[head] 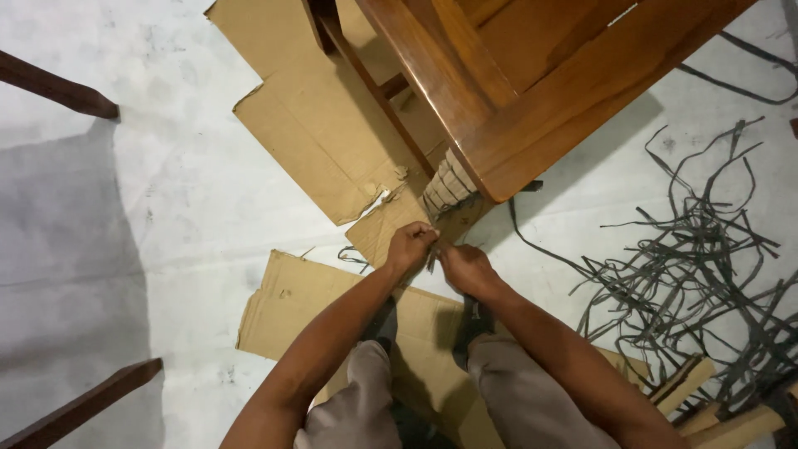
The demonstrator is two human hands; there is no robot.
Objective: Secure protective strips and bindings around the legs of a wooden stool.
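Fingers [424, 235] of the left hand [407, 248] are curled shut, pinching a thin dark strip [433, 259] that hangs just below them; those of the right hand [465, 268] are also closed, meeting the left ones on the same strip. Nearer than the fingers, both forearms run back over the knees in grey trousers [366, 407], above a sheet of cardboard [287, 312] on the floor. Just beyond the fingers stands a chair leg [449, 185] wound with pale woven bands, under the wooden chair [532, 75]. More cardboard [316, 125] lies farther off to their left. Well to their right sprawls a tangle of dark strips [706, 274] on the white floor [125, 208].
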